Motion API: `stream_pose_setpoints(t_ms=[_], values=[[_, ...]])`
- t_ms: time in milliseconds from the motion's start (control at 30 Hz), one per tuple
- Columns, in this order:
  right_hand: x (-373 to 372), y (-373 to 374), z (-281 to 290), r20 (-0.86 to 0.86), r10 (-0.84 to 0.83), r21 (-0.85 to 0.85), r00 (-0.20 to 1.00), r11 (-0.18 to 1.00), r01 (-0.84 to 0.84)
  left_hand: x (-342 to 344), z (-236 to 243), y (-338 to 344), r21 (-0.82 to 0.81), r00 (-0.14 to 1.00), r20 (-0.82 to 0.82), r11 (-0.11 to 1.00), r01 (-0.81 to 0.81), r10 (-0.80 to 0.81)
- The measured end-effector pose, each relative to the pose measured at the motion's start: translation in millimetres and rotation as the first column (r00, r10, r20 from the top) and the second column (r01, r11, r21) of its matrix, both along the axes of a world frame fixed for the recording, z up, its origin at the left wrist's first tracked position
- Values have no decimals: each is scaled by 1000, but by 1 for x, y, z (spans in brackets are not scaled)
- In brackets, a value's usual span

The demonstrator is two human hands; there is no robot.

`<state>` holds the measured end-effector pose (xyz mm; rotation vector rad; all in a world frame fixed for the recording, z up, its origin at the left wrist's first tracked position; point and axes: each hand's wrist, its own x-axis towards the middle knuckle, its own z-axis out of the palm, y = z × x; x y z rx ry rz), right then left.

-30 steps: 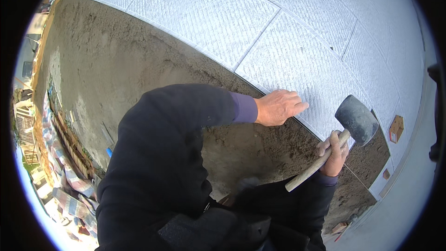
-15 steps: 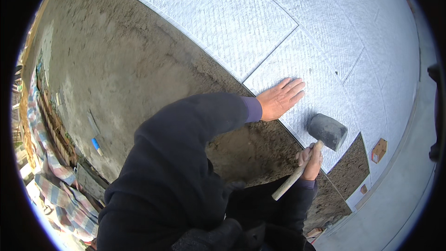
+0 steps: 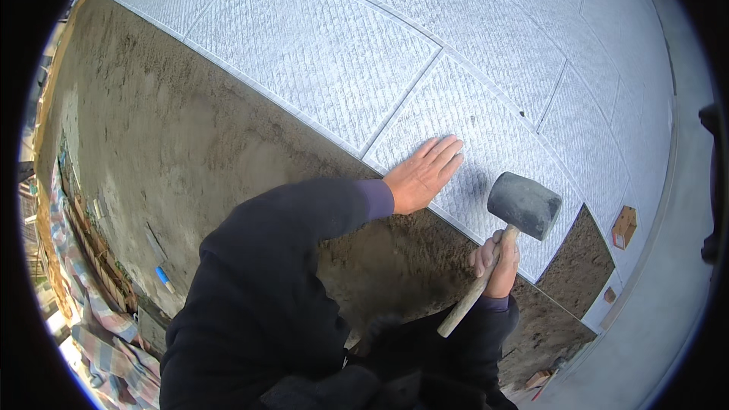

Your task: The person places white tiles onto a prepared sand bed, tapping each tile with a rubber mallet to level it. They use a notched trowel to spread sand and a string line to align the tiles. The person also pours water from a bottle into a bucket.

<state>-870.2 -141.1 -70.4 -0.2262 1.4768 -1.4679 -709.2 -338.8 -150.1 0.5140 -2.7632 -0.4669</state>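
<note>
My left hand lies flat, fingers stretched out, on a light grey ribbed stone slab near its front edge. My right hand is wrapped round the wooden handle of a rubber mallet. The mallet's dark grey head is over the slab's right part, with a shadow on the stone to its left. Along the near side of the slab runs bare mortar bed, rough and brown-grey.
More ribbed slabs spread across the far side, with narrow joints. A brown patch of bedding borders the slab's right end. A small reddish-brown block rests by the right wall. At left lie a blue-handled trowel and checked cloth.
The mallet has lifted a little off the slab in my right hand, its head now higher. My left hand stays flat on the same slab. The whole view has shifted slightly.
</note>
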Motion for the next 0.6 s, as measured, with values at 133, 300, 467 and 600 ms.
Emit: stream_pose_setpoints(t_ms=[133,300,467,600], values=[[-5,-9,-11,40,52,15,998,998,-53,-3,-5,2,58,1000,-11,998,0,0],[11,-12,0,126,-8,128,992,992,-8,-6,0,6,71,999,30,997,-26,24],[17,5,44,64,50,219,997,974,-63,-33,30,-2,170,969,243,985,-2,-39],[-1,41,70,-210,67,76,975,996,-52,-59,45,7,75,851,522,991,-112,57]])
